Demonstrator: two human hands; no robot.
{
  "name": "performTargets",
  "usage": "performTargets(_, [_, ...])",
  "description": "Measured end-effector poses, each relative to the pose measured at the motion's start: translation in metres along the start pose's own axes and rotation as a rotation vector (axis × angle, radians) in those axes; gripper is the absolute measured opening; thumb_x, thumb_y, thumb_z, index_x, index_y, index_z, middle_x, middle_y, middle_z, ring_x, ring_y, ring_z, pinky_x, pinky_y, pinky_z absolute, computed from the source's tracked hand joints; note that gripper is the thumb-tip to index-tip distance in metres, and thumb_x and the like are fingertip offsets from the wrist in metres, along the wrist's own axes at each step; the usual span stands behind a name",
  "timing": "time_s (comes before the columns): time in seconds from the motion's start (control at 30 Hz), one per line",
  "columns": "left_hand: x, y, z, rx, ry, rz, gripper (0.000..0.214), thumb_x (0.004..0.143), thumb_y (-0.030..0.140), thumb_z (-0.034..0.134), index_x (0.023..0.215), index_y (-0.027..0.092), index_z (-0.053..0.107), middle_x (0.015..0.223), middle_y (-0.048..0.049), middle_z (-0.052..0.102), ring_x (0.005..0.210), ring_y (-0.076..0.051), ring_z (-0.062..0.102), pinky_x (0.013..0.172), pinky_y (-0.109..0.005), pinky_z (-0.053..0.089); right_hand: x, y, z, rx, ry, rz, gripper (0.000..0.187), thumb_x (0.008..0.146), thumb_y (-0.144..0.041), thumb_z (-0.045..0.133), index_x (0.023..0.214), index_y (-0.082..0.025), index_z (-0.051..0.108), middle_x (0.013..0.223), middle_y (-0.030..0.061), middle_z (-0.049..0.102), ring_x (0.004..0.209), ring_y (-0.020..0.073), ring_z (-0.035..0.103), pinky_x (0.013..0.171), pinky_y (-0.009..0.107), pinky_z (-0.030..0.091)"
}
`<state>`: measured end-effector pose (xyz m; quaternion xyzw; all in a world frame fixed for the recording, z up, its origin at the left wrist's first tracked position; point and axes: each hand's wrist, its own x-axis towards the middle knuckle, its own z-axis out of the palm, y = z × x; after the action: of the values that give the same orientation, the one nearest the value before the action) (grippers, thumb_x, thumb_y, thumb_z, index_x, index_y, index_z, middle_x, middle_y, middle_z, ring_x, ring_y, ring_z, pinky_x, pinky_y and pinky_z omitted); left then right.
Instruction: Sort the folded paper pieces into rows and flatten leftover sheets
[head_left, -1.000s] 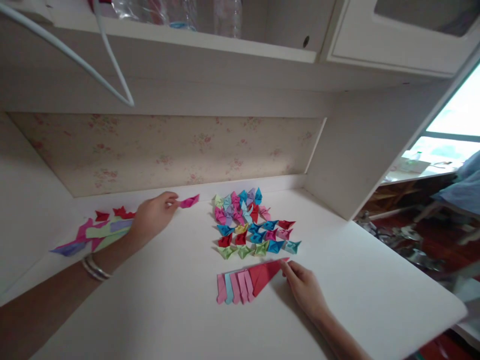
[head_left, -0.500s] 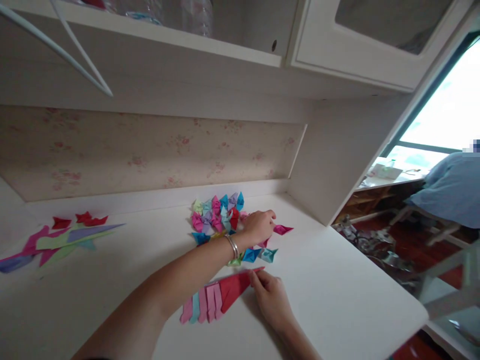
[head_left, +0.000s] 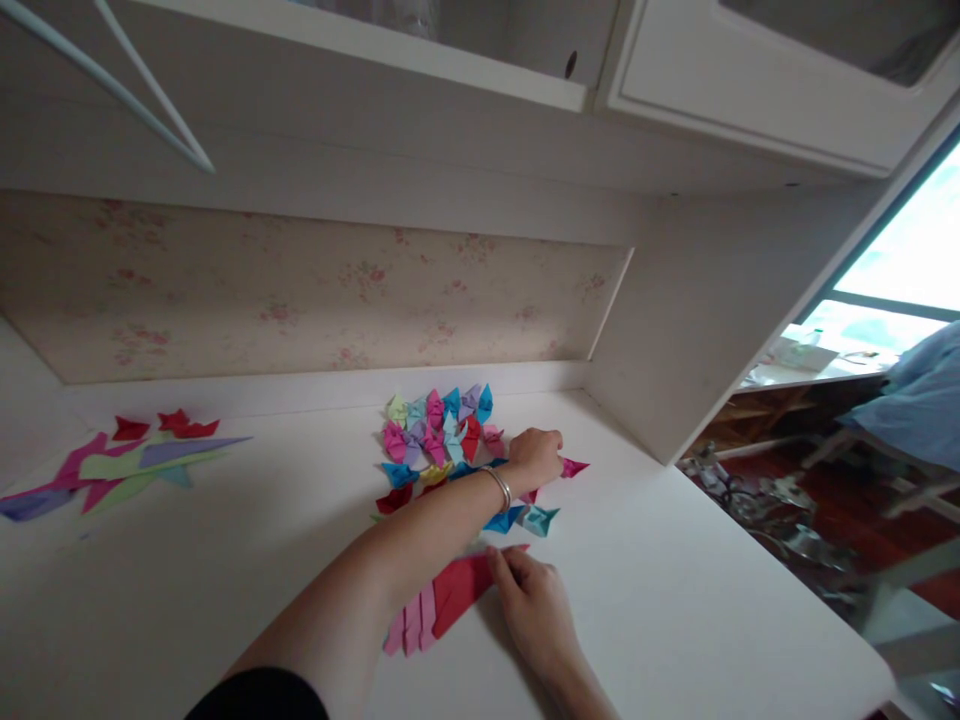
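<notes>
Magenta piece (head_left: 577, 468): a small pointed bit of folded paper at the right side of the colourful rows (head_left: 453, 440), its left end hidden by fingers.
Left hand (head_left: 536, 455): stretches across the rows, fingers curled at the magenta piece; whether they pinch it or only touch it, I cannot tell.
Right hand (head_left: 536, 605): grips the red folded paper (head_left: 461, 590) near its narrow tip, between thumb and fingers; pink strips (head_left: 412, 620) fan out at its other end.
Fingertips and folds: a light touch, with a straight lift away, would best spare the magenta piece's points.
Bracelet (head_left: 502, 488) and forearm: these lie over the nearer rows, so keeping them raised should avoid nudging anything; a steady right hand helps too.
Since a second ago: the magenta piece, then pinched left of the rows, is now at their right, and the left arm covers many pieces. The red folded paper stays in the right hand; the loose pile (head_left: 135, 465) at far left looks unchanged.
</notes>
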<state>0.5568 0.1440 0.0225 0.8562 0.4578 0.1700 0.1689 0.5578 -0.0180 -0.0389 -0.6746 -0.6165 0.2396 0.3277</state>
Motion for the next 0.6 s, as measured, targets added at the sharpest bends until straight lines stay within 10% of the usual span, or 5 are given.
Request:
performTargets(0.3, [-0.029, -0.019, -0.033, -0.032, 0.045, 0.018, 0.026, 0.082, 0.029, 0.052, 0.102, 0.025, 0.069, 0.099, -0.0056, 0.073, 0.095, -0.022, 0.066, 0.082, -0.031, 0.049, -0.005, 0.0, -0.002, 0.045, -0.044, -0.027, 0.047, 0.092, -0.051, 0.037, 0.063, -0.021, 0.059, 0.059, 0.0023, 0.062, 0.056, 0.0162, 0.054, 0.056, 0.025, 0.033])
performTargets(0.6, [-0.176, -0.1, -0.086, -0.499, 0.221, -0.161, 0.021, 0.08, 0.024, 0.052, 0.088, 0.017, 0.07, 0.084, -0.0035, 0.072, 0.078, -0.016, 0.065, 0.071, -0.023, 0.047, -0.015, 0.003, -0.002, 0.043, -0.095, -0.014, 0.051, 0.085, -0.063, 0.041, 0.062, -0.021, 0.06, 0.057, 0.0021, 0.06, 0.056, 0.018, 0.052, 0.054, 0.025, 0.037])
